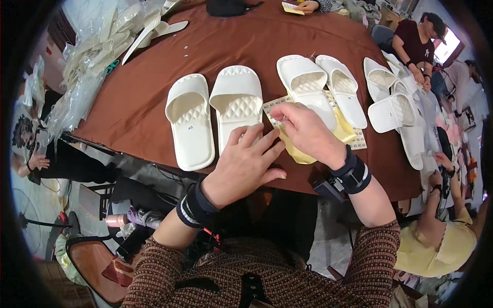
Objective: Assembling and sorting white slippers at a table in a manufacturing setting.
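Note:
Two white slide slippers lie side by side on the brown tablecloth: a left one (192,138) and a right one (236,92). My left hand (244,164) rests over the heel end of that right slipper, its fingers spread and nothing in them. My right hand (308,133) is closed, thumb and fingers curled together above a yellow sheet of printed stickers (359,139). Whatever the fingertips pinch is too small to make out. Just beyond this hand, a second pair of white slippers (349,97) sits partly on the sheet; the hand covers some of it.
More white slippers (387,115) lie at the right of the round table (144,110). Clear plastic bags with slippers (87,77) heap at the left edge, near green-handled scissors (112,66). A black cap-like item (226,7) lies at the far side. Other people (418,43) work around the table.

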